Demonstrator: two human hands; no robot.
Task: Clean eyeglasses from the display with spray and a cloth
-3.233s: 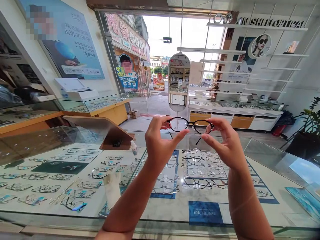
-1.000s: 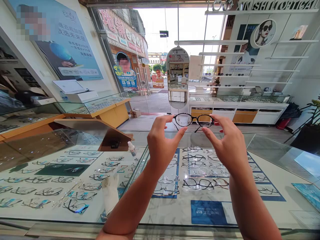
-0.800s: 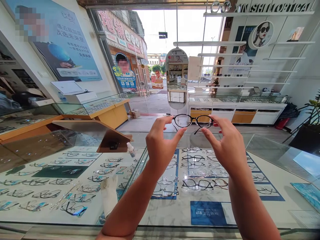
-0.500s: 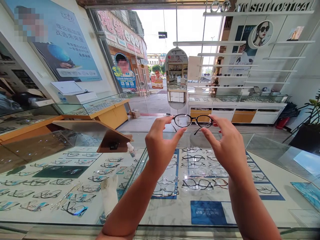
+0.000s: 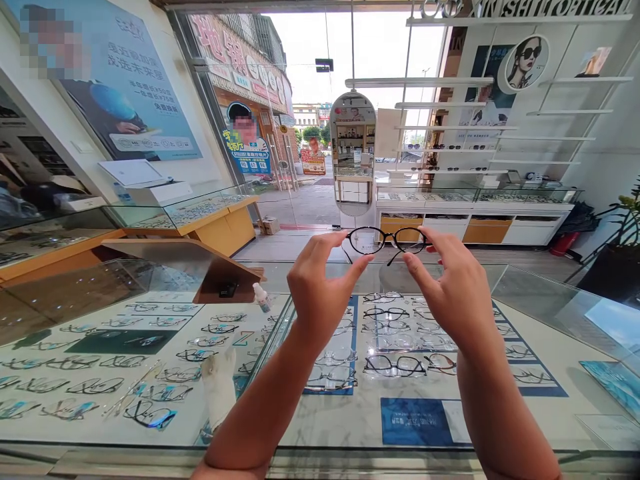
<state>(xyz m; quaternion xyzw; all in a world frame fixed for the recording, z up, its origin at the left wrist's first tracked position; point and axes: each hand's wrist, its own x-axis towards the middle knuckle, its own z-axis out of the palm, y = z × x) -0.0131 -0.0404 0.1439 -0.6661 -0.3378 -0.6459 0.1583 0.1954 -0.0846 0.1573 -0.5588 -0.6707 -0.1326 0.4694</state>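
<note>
A pair of round, thin black-framed glasses [image 5: 389, 235] is held up above the glass counter [image 5: 370, 415], lenses side by side. My left hand [image 5: 325, 283] pinches its left end between thumb and fingers. At the right end, my right hand [image 5: 450, 287] grips the frame in the same way. The temples are unfolded, and parts of them show below the rims. Under the glass, rows of glasses [image 5: 395, 365] lie beneath and between my forearms.
A small white bottle [image 5: 261, 298] stands left of my left hand, near a brown slanted panel [image 5: 225, 270]. A blue card [image 5: 415, 421] lies between my forearms. Beyond are an oval mirror [image 5: 354, 157] and a white display cabinet [image 5: 495, 220].
The camera view has shifted very slightly, so the background sits a little higher. Both hands still hold the glasses in almost the same pose.
</note>
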